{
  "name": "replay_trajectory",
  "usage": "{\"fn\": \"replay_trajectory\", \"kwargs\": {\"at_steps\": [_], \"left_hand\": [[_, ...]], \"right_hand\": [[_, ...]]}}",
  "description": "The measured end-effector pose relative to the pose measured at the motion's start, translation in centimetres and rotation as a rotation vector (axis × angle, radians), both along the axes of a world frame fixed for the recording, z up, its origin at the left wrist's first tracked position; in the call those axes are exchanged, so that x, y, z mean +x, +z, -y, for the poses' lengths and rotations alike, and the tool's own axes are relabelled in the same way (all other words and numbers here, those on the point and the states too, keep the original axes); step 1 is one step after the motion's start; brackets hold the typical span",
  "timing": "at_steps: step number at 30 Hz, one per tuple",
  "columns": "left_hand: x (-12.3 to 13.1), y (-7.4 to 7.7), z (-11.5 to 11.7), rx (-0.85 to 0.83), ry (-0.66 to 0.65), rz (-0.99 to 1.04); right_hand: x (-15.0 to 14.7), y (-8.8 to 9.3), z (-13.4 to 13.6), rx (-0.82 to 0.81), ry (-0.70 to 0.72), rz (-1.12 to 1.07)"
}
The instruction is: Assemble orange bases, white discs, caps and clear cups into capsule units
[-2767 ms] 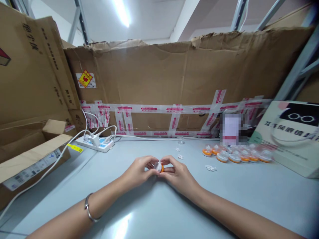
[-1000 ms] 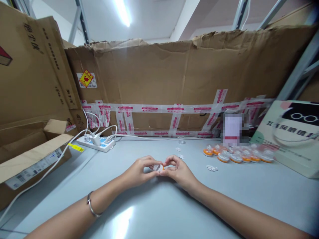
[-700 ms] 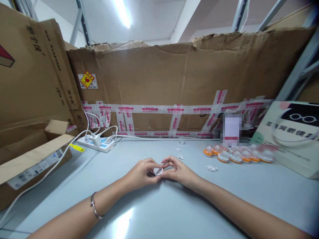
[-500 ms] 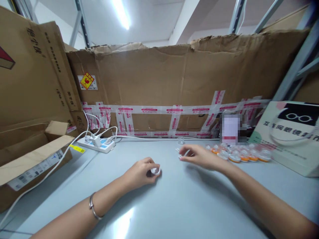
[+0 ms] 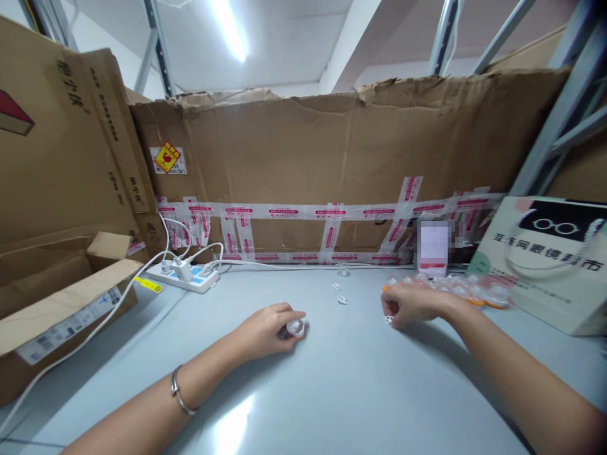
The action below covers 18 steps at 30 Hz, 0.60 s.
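My left hand (image 5: 275,328), a metal bangle on its wrist, is closed around a small round container (image 5: 295,328), whose clear and white top faces me just above the table. Farther right, my right hand (image 5: 410,304) has its fingers pinched at a small white plastic piece (image 5: 389,320), low over the tabletop. Behind that hand sit several clear round containers with orange bases (image 5: 497,296), partly hidden by it. Between my hands, farther back, lie two more small white pieces (image 5: 342,300). A clear round cap (image 5: 343,270) stands beyond them.
A white power strip (image 5: 183,275) with plugged cables lies back left, beside an open cardboard box (image 5: 71,303). Large taped cardboard (image 5: 284,158) walls off the back. A pale paper bag (image 5: 545,272) and an upright white-pink card (image 5: 433,246) stand at right.
My right hand has moved right, away from the two white pieces now visible on the table, toward the orange-based containers. My left hand stays in place, the round container's top turned slightly more into view.
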<state>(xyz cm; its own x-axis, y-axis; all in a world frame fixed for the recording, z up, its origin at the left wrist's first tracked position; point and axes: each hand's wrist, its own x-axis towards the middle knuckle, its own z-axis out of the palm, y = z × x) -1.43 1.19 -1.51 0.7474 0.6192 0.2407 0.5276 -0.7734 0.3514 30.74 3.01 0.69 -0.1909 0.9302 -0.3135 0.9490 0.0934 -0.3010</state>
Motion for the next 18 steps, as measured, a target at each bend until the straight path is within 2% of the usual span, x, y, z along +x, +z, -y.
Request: {"fn": "replay_trajectory", "kwargs": {"at_steps": [2,4,8,11,14,18], "left_hand": [[-0.1,0.2,0.1,0.007,0.001,-0.023],[-0.2,0.5,0.2,0.023,0.019,-0.006],[0.3,0.8,0.5,0.099,0.089,0.183],[0.9,0.6,0.7,0.134,0.122,0.360],[1.4,0.5,1.1,0.142,0.134,0.477],[1.8,0.5,1.3,0.162,0.117,0.550]], "right_hand": [[-0.1,0.2,-0.1,-0.033,0.003,-0.026],[-0.7,0.5,-0.2,-0.040,-0.001,-0.182],[-4.2,1.2,0.5,-0.029,-0.090,-0.846],[-8.1,0.8,1.6,-0.040,-0.213,-1.174],[-11.4,-0.4,2.7,-0.055,-0.260,-1.326],[-13.7,-1.8,3.8,0.015,-0.287,-1.353]]}}
